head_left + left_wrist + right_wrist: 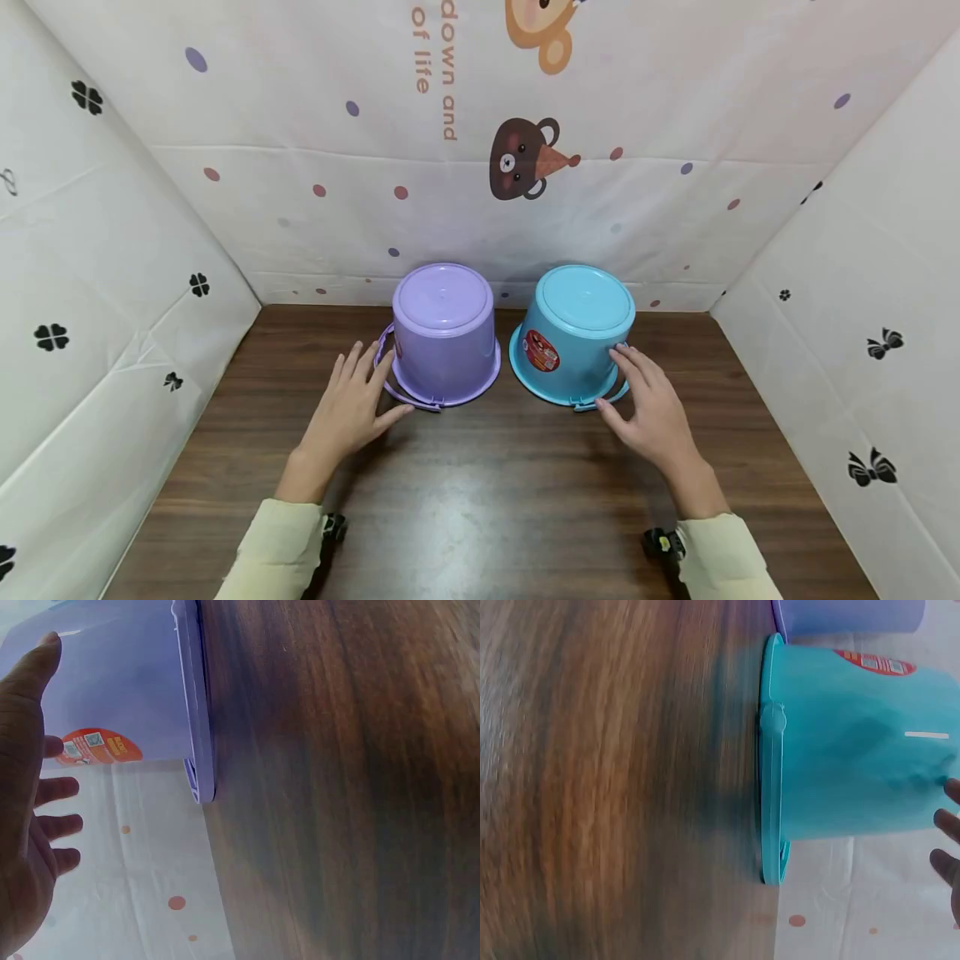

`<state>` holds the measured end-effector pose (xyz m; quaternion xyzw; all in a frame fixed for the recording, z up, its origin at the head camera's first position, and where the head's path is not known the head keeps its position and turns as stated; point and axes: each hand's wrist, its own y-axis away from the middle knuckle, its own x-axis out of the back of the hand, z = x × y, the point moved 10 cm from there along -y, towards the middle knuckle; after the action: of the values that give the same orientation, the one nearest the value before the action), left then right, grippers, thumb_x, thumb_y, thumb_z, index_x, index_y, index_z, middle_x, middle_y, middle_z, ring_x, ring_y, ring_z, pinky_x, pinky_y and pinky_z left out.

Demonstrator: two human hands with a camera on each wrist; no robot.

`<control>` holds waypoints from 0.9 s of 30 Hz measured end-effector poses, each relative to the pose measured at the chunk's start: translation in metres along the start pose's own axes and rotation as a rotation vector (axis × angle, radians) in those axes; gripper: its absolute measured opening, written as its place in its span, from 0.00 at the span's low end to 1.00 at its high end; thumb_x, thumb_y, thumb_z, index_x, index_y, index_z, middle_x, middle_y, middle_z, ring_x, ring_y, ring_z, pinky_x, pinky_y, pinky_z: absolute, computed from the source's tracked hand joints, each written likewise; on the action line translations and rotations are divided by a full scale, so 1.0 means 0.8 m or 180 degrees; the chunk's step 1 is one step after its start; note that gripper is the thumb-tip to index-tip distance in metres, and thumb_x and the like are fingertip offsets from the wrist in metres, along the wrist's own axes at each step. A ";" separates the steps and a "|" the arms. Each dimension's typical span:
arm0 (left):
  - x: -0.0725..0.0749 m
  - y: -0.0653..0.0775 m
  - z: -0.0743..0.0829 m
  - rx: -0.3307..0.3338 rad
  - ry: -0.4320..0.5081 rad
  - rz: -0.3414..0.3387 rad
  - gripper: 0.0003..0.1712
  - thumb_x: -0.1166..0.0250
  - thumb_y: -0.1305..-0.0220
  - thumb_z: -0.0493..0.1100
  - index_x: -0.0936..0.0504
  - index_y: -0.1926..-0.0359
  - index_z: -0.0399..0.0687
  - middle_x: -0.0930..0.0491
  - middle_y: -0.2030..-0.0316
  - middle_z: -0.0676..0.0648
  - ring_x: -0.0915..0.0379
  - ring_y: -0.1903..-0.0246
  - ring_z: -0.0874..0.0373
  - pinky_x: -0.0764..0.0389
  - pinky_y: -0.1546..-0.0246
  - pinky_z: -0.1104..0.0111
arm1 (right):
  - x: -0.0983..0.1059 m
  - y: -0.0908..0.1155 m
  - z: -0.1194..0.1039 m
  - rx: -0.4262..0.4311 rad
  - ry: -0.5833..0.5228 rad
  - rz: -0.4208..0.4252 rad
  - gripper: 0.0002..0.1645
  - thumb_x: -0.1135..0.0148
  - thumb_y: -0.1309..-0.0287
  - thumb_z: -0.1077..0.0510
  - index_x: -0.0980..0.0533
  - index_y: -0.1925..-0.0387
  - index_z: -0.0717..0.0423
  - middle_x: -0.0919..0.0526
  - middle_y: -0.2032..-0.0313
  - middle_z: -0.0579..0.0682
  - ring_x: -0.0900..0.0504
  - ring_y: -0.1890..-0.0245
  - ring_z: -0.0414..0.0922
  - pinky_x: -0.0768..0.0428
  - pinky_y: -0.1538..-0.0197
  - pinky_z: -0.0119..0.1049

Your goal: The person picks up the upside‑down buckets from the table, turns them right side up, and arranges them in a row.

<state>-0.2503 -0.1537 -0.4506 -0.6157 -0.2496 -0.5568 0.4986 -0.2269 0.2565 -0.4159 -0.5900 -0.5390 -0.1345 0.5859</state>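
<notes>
Left hand [347, 415] by upturned purple plastic bucket [450, 354], right hand [654, 415] by turquoise plastic bucket [581, 346] alongside; both gripped nothing. Reaching, seemingly; next needed grasp.

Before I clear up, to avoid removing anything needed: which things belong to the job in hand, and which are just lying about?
Likely the job:
upturned purple bucket, by the left hand
upturned turquoise bucket, by the right hand

Just surroundings:
brown tabletop
printed white backdrop
</notes>
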 end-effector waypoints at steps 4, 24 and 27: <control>0.013 -0.001 0.009 -0.0230 0.0001 0.0301 0.55 0.29 0.44 0.70 0.32 0.26 0.40 0.31 0.30 0.29 0.40 0.28 0.29 0.38 0.29 0.35 | 0.002 -0.001 -0.014 0.0154 -0.0086 0.0094 0.45 0.33 0.44 0.42 0.31 0.27 0.55 0.28 0.30 0.59 0.30 0.31 0.61 0.25 0.38 0.68; 0.029 -0.003 0.030 -0.1011 0.0139 0.0850 0.48 0.44 0.32 0.75 0.21 0.41 0.32 0.20 0.48 0.32 0.24 0.42 0.33 0.27 0.36 0.39 | -0.034 -0.020 -0.079 0.0715 -0.0712 -0.0066 0.40 0.33 0.37 0.42 0.29 0.30 0.59 0.29 0.30 0.57 0.31 0.30 0.54 0.35 0.25 0.34; 0.026 -0.005 0.030 -0.1090 0.0180 0.0873 0.47 0.35 0.38 0.72 0.20 0.42 0.31 0.19 0.49 0.33 0.23 0.44 0.34 0.26 0.37 0.40 | -0.044 -0.027 -0.088 0.0846 -0.0774 -0.0121 0.40 0.30 0.39 0.45 0.28 0.31 0.60 0.28 0.31 0.58 0.31 0.30 0.55 0.35 0.25 0.35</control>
<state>-0.2378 -0.1358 -0.4270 -0.7037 -0.0512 -0.5352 0.4646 -0.2240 0.1752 -0.4126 -0.5089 -0.6301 -0.0008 0.5866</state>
